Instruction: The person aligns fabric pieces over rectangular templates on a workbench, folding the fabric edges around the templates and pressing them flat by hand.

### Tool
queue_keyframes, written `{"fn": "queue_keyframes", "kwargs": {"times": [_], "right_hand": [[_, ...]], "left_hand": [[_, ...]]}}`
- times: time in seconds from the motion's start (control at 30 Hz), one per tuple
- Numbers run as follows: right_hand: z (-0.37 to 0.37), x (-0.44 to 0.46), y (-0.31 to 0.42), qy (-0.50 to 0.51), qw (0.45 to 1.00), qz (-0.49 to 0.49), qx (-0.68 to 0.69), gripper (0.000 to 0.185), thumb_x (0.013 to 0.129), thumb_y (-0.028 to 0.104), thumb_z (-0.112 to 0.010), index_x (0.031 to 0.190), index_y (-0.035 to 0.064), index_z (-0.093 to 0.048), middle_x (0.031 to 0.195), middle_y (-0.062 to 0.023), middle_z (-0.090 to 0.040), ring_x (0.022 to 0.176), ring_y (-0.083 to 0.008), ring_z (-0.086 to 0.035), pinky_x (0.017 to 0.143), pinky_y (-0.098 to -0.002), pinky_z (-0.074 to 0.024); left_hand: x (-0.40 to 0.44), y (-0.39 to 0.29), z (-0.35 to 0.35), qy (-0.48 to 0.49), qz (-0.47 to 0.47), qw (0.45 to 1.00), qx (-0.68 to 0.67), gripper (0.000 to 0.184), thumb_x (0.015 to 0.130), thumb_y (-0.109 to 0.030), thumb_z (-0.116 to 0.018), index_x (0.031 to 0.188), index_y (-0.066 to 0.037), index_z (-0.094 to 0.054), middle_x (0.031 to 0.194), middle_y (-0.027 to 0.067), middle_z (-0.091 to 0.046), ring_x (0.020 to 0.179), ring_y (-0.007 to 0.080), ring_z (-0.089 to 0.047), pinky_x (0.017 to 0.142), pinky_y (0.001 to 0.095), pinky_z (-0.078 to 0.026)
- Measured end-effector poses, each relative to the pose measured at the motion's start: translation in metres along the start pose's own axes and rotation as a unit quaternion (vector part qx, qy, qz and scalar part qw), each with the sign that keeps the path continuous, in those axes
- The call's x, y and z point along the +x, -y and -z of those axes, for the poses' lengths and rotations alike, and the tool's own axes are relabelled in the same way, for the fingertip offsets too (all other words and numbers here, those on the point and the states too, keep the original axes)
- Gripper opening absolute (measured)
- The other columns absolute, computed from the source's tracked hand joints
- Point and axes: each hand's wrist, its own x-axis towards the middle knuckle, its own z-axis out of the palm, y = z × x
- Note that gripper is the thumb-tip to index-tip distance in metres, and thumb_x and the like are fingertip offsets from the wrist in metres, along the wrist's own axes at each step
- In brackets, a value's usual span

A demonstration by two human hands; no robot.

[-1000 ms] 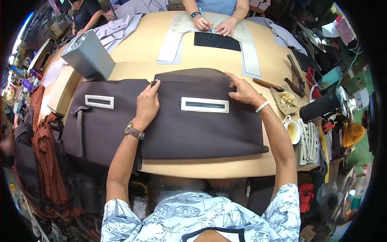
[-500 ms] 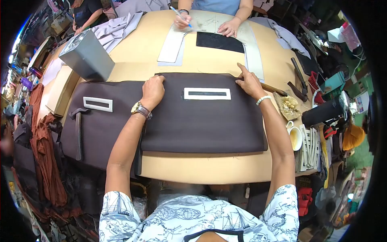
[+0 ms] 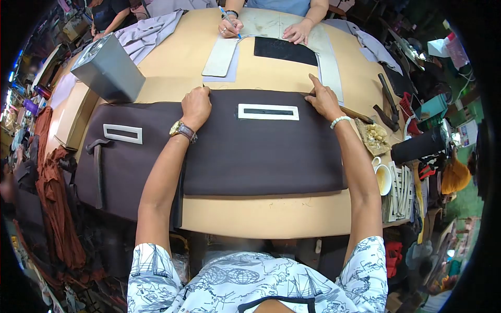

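Note:
A dark brown folded sheet of leather-like material (image 3: 261, 161) lies before me, with a white rectangular frame (image 3: 268, 112) around a dark slot near its top. My left hand (image 3: 197, 108) is closed at its upper left corner, fingers gripping the edge. At the upper right corner, my right hand (image 3: 324, 103) pinches the edge between thumb and curled fingers, its index finger pointing up. To the left lies another dark brown piece (image 3: 130, 172) with a similar white frame (image 3: 123, 133). A hammer (image 3: 98, 172) rests on that piece.
Across the table (image 3: 271, 216), a co-worker's hand (image 3: 230, 26) holds a pen over a pale pattern piece (image 3: 220, 58). A metal can (image 3: 108, 70) stands at the left. On the right are a hammer (image 3: 387, 119), a cup (image 3: 382, 179) and stacked white frames (image 3: 401, 193).
Both hands keep their hold on the sheet's upper corners. The co-worker's pen hand has come slightly lower and left. The whole view has shifted a little.

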Motion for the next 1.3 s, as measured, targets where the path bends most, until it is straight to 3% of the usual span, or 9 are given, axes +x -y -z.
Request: {"fn": "queue_keyframes", "kwargs": {"times": [0.27, 0.33, 0.43, 0.53, 0.73, 0.9, 1.13, 1.17, 1.3], "right_hand": [[0.0, 0.002, 0.0, 0.0, 1.0, -0.003, -0.004, 0.069, 0.075, 0.015, -0.07, 0.135, 0.0081, -0.037, 0.09, -0.0183, -0.066, 0.088, -0.038, -0.061, 0.079, -0.0449, -0.0473], [0.0, 0.002, 0.002, 0.009, 1.0, -0.014, -0.008, 0.07, 0.074, 0.015, -0.071, 0.134, 0.0067, -0.037, 0.094, -0.0173, -0.065, 0.091, -0.0372, -0.061, 0.082, -0.0436, -0.0464], [0.002, -0.008, 0.018, -0.088, 0.986, 0.017, -0.14, 0.067, 0.075, 0.018, -0.07, 0.133, 0.0051, -0.039, 0.106, -0.0169, -0.06, 0.103, -0.0355, -0.056, 0.088, -0.0466, -0.0417], [0.009, -0.04, 0.045, -0.296, 0.931, 0.117, -0.179, 0.063, 0.078, 0.025, -0.067, 0.13, 0.002, -0.041, 0.114, -0.0169, -0.054, 0.112, -0.0342, -0.048, 0.093, -0.0515, -0.0362], [-0.004, -0.212, 0.153, -0.094, 0.976, 0.173, 0.09, 0.06, 0.089, 0.037, -0.052, 0.131, -0.0039, -0.039, 0.132, -0.0206, -0.045, 0.123, -0.0364, -0.041, 0.097, -0.063, -0.0254], [-0.046, -0.277, 0.169, 0.013, 0.991, 0.089, 0.104, 0.069, 0.092, 0.045, -0.041, 0.139, -0.0041, -0.027, 0.14, -0.0189, -0.037, 0.127, -0.0336, -0.04, 0.103, -0.0635, -0.0158], [-0.014, -0.313, 0.084, -0.042, 0.996, -0.066, -0.037, 0.062, 0.092, 0.039, -0.041, 0.139, -0.0004, -0.03, 0.145, -0.0157, -0.031, 0.132, -0.0259, -0.035, 0.104, -0.0644, -0.0121], [-0.016, -0.316, 0.065, -0.096, 0.987, -0.083, -0.095, 0.059, 0.093, 0.036, -0.042, 0.138, -0.0007, -0.032, 0.139, -0.0154, -0.041, 0.128, -0.026, -0.041, 0.104, -0.0641, -0.0119], [0.009, -0.304, 0.024, -0.177, 0.958, -0.224, 0.007, 0.06, 0.09, 0.031, -0.05, 0.136, -0.003, -0.033, 0.112, -0.0125, -0.061, 0.109, -0.028, -0.055, 0.098, -0.0638, -0.0214]], "left_hand": [[0.003, 0.002, -0.004, -0.01, 0.007, 1.0, 0.011, 0.015, 0.08, -0.006, -0.051, 0.083, -0.003, -0.065, 0.087, 0.0184, -0.063, 0.075, 0.0364, -0.063, 0.069, 0.0452, -0.051], [0.003, 0.001, -0.002, 0.026, 0.027, 0.999, 0.034, 0.016, 0.079, -0.009, -0.057, 0.093, -0.004, -0.065, 0.098, 0.0181, -0.062, 0.086, 0.0352, -0.062, 0.075, 0.0435, -0.05], [-0.01, -0.013, 0.018, -0.028, -0.023, 0.998, 0.052, 0.025, 0.079, -0.01, -0.062, 0.103, -0.003, -0.062, 0.111, 0.0191, -0.057, 0.099, 0.0349, -0.057, 0.083, 0.0419, -0.048], [-0.047, -0.04, 0.059, -0.074, -0.117, 0.99, 0.006, 0.036, 0.08, -0.011, -0.062, 0.113, 0.0, -0.055, 0.123, 0.0205, -0.049, 0.116, 0.0354, -0.047, 0.093, 0.0407, -0.043], [-0.185, -0.085, 0.094, 0.195, -0.251, 0.945, -0.074, 0.053, 0.086, -0.025, -0.056, 0.129, 0.003, -0.043, 0.14, 0.0192, -0.036, 0.131, 0.0349, -0.033, 0.104, 0.0477, -0.03], [-0.231, -0.08, 0.077, 0.239, -0.227, 0.943, -0.057, 0.059, 0.09, -0.03, -0.048, 0.137, 0.003, -0.032, 0.144, 0.0207, -0.029, 0.134, 0.034, -0.027, 0.107, 0.0488, -0.023], [-0.255, -0.037, 0.094, 0.197, -0.163, 0.966, 0.035, 0.054, 0.093, -0.026, -0.046, 0.134, 0.006, -0.034, 0.141, 0.0243, -0.032, 0.132, 0.034, -0.031, 0.107, 0.0457, -0.027], [-0.255, -0.039, 0.095, 0.181, -0.171, 0.967, 0.046, 0.05, 0.093, -0.024, -0.047, 0.132, 0.006, -0.037, 0.138, 0.025, -0.036, 0.13, 0.0342, -0.034, 0.106, 0.0451, -0.029], [-0.246, -0.035, 0.085, 0.115, -0.187, 0.974, 0.048, 0.035, 0.088, -0.012, -0.052, 0.118, 0.007, -0.052, 0.122, 0.023, -0.053, 0.114, 0.0333, -0.052, 0.096, 0.0407, -0.042]]}}
